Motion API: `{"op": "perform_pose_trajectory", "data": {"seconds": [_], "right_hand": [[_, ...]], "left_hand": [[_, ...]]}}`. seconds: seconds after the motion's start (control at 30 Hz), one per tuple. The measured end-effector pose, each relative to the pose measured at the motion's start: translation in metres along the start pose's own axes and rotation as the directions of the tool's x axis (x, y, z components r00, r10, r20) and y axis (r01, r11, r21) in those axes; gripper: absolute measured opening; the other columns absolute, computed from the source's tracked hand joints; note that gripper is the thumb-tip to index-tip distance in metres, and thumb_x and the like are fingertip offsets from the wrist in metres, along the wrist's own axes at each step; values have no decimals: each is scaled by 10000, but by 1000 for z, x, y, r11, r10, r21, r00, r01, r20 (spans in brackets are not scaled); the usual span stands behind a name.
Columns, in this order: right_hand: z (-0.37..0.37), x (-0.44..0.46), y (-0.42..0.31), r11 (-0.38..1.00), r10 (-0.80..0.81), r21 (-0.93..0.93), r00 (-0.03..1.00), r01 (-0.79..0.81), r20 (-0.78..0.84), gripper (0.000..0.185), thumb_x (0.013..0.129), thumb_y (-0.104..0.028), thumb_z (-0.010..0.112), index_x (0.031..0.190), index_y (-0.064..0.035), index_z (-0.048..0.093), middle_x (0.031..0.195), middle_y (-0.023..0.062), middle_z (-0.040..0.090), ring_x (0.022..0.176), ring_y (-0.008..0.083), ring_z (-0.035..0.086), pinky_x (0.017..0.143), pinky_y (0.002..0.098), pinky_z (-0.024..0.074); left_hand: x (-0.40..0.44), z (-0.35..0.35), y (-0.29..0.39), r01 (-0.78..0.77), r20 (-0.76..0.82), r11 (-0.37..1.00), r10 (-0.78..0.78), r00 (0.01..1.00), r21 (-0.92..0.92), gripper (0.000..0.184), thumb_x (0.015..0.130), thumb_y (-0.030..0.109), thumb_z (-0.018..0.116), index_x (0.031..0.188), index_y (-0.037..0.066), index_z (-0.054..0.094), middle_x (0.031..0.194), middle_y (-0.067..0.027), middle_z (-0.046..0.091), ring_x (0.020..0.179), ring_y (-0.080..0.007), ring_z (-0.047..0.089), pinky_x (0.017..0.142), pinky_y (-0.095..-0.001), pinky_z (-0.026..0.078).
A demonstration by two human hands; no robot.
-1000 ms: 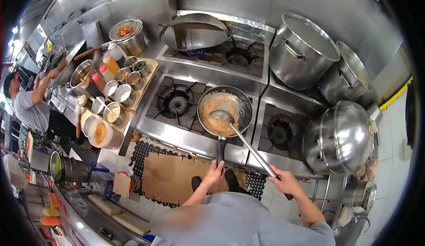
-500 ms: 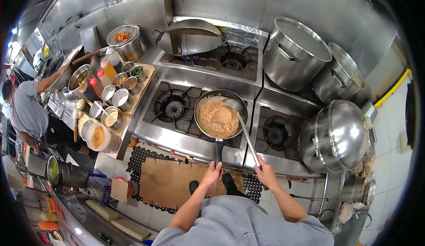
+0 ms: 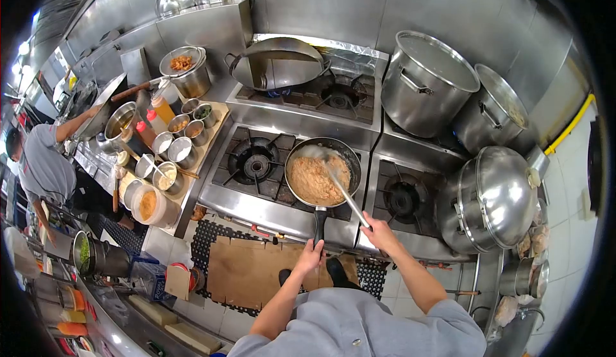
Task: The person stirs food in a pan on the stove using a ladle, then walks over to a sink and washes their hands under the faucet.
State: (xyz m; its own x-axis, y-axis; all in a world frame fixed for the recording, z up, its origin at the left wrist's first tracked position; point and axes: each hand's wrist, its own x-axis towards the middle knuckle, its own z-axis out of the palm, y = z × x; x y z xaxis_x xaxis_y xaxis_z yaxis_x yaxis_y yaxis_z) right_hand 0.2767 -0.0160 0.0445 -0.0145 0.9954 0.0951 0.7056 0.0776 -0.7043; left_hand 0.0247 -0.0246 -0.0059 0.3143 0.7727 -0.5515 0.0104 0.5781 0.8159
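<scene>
A frying pan [image 3: 355,172] with a black handle rests on the front stove. My left hand [image 3: 310,257] is closed around the end of that handle. Inside the pan lies a thick, orange-brown, lumpy mixture [image 3: 316,180], spread over the left and middle of the base. My right hand [image 3: 380,235] grips a long metal ladle [image 3: 347,196] by its shaft. The ladle's head dips into the mixture near the pan's middle, partly buried, with haze over it.
A burner [image 3: 253,163] sits left of the pan, another [image 3: 404,196] right. Behind stand a wok [image 3: 282,74] and a tall stockpot [image 3: 427,94]; a domed steamer [image 3: 491,196] is at right. Sauce bottles and ingredient tubs [image 3: 154,208] line the left counter. A co-worker [image 3: 48,164] stands at far left.
The ladle's head has swept from the pan's upper right toward its middle, pushing the mixture left and baring the right side. My right hand has moved slightly up. The left keeps its hold.
</scene>
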Motion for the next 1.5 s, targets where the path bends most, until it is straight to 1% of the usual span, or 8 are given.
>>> {"op": "perform_pose_trajectory", "data": {"seconds": [0.1, 0.3, 0.47, 0.6, 0.67, 1.03, 1.27, 1.5], "right_hand": [[-37, -20, -38, 998, 16, -60, 978, -4, 209, 519, 821, -163, 620, 1292, -31, 445, 851, 271, 600, 760, 396, 596, 697, 386, 470], [-108, -67, -113, 899, 394, 7, 817, -437, 420, 525, 851, -212, 619, 1321, -63, 439, 620, 123, 545, 518, 161, 533, 550, 326, 464], [-90, -63, -87, 798, 460, 136, 739, -587, 492, 502, 850, -213, 618, 1302, -59, 463, 617, 116, 550, 514, 150, 532, 549, 299, 460], [-72, -49, -83, 925, 357, 44, 902, -378, 242, 501, 835, -166, 614, 1289, -28, 452, 853, 244, 618, 733, 306, 614, 726, 359, 474], [-53, -39, -53, 999, 32, -23, 999, -33, -35, 489, 829, -160, 617, 1268, -7, 467, 914, 266, 603, 797, 365, 614, 743, 364, 471], [-67, -32, -4, 961, -27, -260, 963, 99, 269, 582, 761, -68, 572, 1319, -192, 459, 857, 141, 540, 768, 338, 560, 689, 417, 460], [-64, -6, 21, 937, -195, -259, 967, 234, 166, 592, 699, -38, 675, 1260, -21, 488, 1076, 169, 481, 971, 318, 525, 840, 352, 436], [-42, 29, -129, 805, -527, 386, 842, 451, 114, 356, 780, 46, 574, 1134, 30, 542, 1112, 121, 502, 916, 206, 536, 759, 292, 451]], "left_hand": [[3, 1, -3, 2, -4, 1000, -2, 1000, -2, 314, 936, 396, 467, 1030, 103, 405, 653, -19, 507, 447, -106, 444, 387, -254, 352], [4, -1, -10, -16, 16, 1000, 17, 1000, -19, 282, 942, 390, 456, 985, 115, 412, 655, -10, 499, 447, -102, 442, 376, -244, 334], [5, 2, -9, -41, -9, 998, 41, 999, -39, 296, 937, 376, 475, 999, 96, 404, 624, -11, 498, 435, -98, 442, 363, -249, 338], [-1, -1, 3, -13, -7, 1000, 13, 1000, 18, 281, 937, 369, 478, 1003, 104, 413, 633, -12, 497, 433, -100, 439, 369, -245, 332], [-4, 2, 7, 36, -37, 999, -37, 999, -37, 273, 934, 369, 484, 1022, 117, 430, 635, -10, 489, 434, -96, 425, 381, -239, 327], [-16, 8, 18, 13, -55, 995, -18, 998, -97, 287, 918, 397, 519, 1005, 125, 490, 639, 14, 487, 495, -68, 434, 426, -216, 341], [-32, 11, -9, -37, -150, 988, 13, 989, -153, 487, 883, 509, 516, 1189, 131, 521, 828, 6, 610, 597, -76, 537, 502, -236, 411], [-101, -9, -222, 6, -717, 988, -116, 688, -154, 335, 827, 321, 615, 1016, 45, 632, 894, -125, 660, 703, -210, 634, 604, -321, 514]]}}
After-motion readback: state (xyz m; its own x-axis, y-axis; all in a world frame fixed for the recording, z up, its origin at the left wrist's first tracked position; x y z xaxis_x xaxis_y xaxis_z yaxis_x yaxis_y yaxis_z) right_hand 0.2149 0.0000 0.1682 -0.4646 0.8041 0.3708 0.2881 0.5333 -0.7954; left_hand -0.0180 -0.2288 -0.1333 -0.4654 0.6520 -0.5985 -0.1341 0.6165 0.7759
